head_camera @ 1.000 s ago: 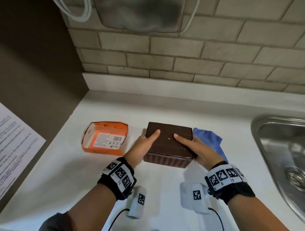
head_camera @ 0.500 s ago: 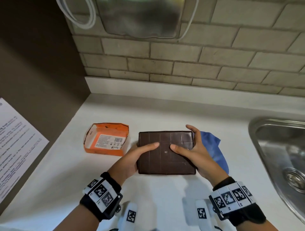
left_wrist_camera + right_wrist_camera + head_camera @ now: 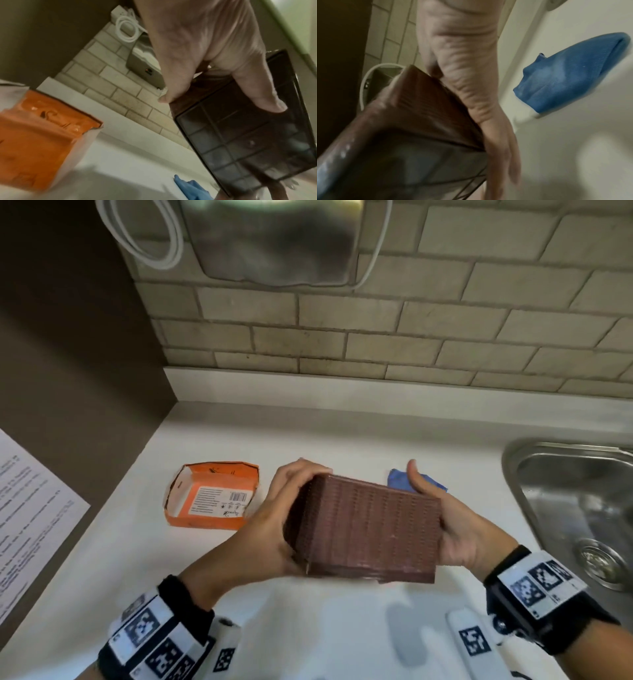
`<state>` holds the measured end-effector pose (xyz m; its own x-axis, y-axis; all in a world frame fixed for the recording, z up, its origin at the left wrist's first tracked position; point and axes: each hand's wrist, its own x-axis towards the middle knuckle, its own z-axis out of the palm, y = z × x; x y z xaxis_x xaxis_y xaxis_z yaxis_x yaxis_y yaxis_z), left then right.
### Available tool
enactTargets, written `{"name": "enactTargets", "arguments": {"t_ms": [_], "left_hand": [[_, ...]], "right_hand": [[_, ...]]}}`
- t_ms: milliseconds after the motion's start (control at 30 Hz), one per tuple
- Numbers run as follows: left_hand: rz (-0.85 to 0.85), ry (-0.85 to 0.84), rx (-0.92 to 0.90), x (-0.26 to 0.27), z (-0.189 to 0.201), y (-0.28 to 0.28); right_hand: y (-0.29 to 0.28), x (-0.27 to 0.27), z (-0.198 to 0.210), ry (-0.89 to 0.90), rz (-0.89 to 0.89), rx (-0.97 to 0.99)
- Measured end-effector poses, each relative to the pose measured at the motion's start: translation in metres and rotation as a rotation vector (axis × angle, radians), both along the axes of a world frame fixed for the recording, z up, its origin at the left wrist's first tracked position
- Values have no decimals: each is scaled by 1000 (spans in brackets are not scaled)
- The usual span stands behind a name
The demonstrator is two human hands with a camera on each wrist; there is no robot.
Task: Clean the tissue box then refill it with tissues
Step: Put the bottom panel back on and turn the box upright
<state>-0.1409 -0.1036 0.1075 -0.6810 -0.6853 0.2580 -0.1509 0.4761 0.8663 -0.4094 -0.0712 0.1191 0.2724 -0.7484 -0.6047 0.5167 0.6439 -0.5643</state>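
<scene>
Change: tissue box (image 3: pixel 368 525) had been lifted off the desk (image 3: pixel 325 628) and tipped on edge.
Grip: left hand (image 3: pixel 274 529) and right hand (image 3: pixel 459 529) clasped its ends.
Meaning: cleaning looked unstarted; blue cloth (image 3: pixel 397 479) lay unused.

Steel sink (image 3: pixel 568 501) at right; printed paper (image 3: pixel 30 508) at left; white cable (image 3: pixel 150 241) on brick wall.

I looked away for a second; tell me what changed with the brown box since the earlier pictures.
The brown ribbed plastic tissue box left the white counter: the left hand and right hand now grip its ends and have tipped it, ribbed side facing the camera. The orange cardboard carton and blue cloth stayed put.
</scene>
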Motion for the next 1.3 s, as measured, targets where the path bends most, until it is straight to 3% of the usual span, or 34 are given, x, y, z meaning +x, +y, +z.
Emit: {"name": "enactTargets", "arguments": {"t_ms": [100, 200, 300, 500, 600, 833, 1300], "left_hand": [[74, -61, -11, 0, -11, -2], [-40, -58, 391, 8, -24, -6], [-191, 127, 690, 14, -38, -12], [304, 270, 933, -26, -60, -17], [336, 319, 945, -35, -67, -23], [407, 251, 931, -38, -71, -41], [483, 212, 841, -45, -89, -52]], "right_hand": [[-1, -6, 2, 44, -7, -35], [0, -8, -4, 76, -77, -87], [2, -4, -11, 157, -76, -246], [-2, 21, -31, 245, -130, -390], [-10, 30, -49, 257, -212, -374], [-26, 40, -81, 305, -279, -339], [-47, 32, -104, 315, -247, -352]]}}
